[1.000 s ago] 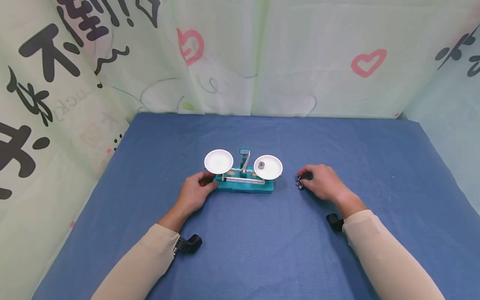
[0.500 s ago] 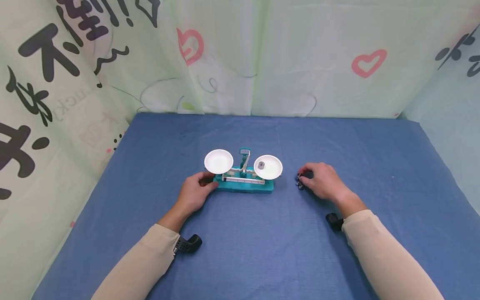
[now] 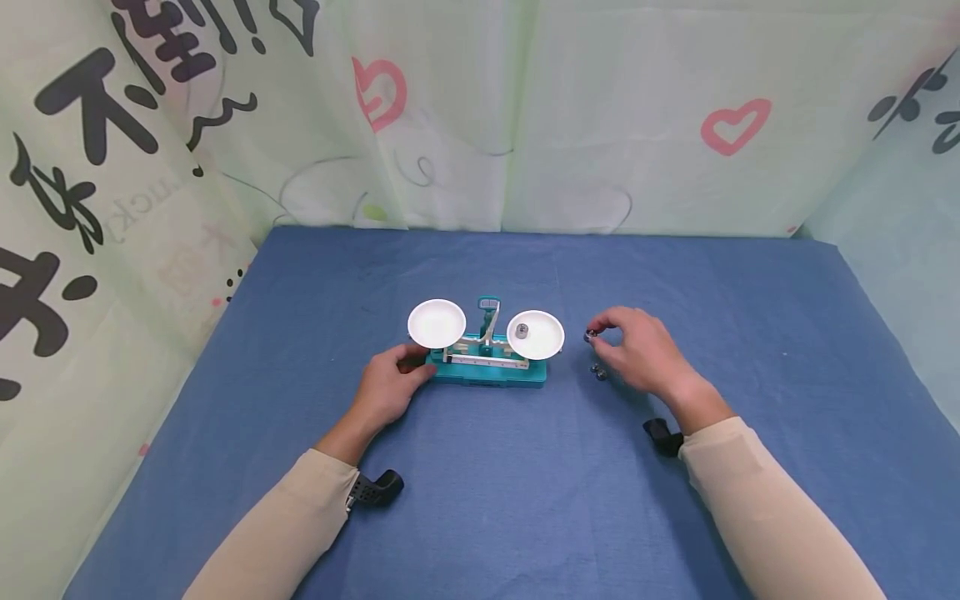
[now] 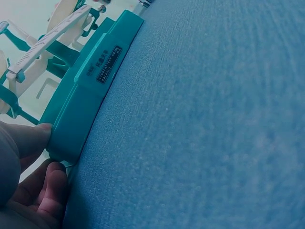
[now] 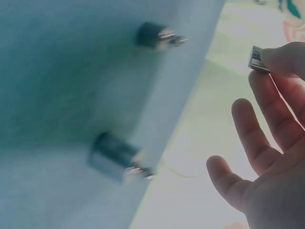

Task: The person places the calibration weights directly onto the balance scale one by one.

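A teal balance [image 3: 487, 377] with two white pans stands mid-table. My left hand [image 3: 386, 386] holds the left end of its base, thumb [image 4: 35, 138] on the edge and fingers curled against the end. The left pan [image 3: 437, 323] sits higher and bears nothing; on the right pan [image 3: 545, 342] rests a metal weight [image 3: 522, 331]. Right of the balance, my right hand [image 3: 645, 350] pinches a small metal weight [image 5: 256, 59] between thumb and fingertip, above the cloth. Its other fingers are spread. Below lie two knobbed weights, one larger [image 5: 116, 157] and one smaller [image 5: 152, 36], blurred.
Blue cloth [image 3: 480, 500] covers the table. A pale printed curtain [image 3: 600, 125] hangs behind it and along both sides. Black wrist cameras sit at the left cuff [image 3: 378, 489] and the right cuff [image 3: 663, 437].
My right hand has lifted a small weight off the group on the cloth and moved it up and slightly left. My left hand and the balance have stayed put.
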